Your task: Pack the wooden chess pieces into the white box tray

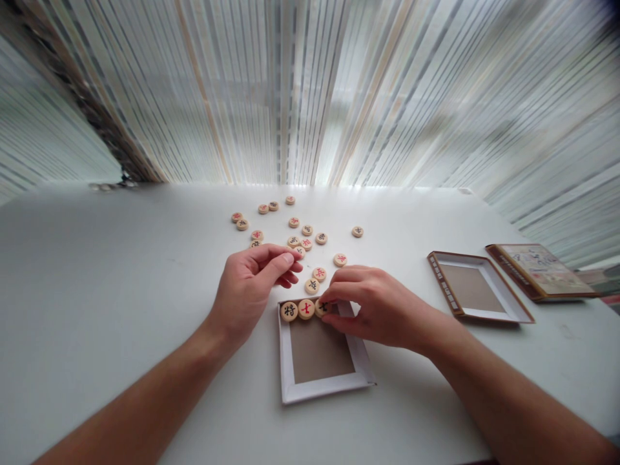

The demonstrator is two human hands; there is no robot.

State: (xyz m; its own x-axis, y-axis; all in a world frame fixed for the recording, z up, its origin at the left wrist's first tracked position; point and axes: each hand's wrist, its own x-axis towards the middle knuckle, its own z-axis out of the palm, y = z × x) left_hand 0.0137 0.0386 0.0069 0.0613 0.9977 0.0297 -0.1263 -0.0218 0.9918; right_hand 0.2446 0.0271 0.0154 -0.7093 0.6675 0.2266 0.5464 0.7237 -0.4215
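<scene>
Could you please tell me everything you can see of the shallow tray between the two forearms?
The tray is rectangular and shallow, with white walls and a brownish base; it looks like cardboard. It lies open side up on the white table, slightly turned. Three round pieces line its far side, marked black, red and black from left to right. The right hand grips the rightmost piece and hides the far right corner; whether it touches the tray is unclear.
</scene>
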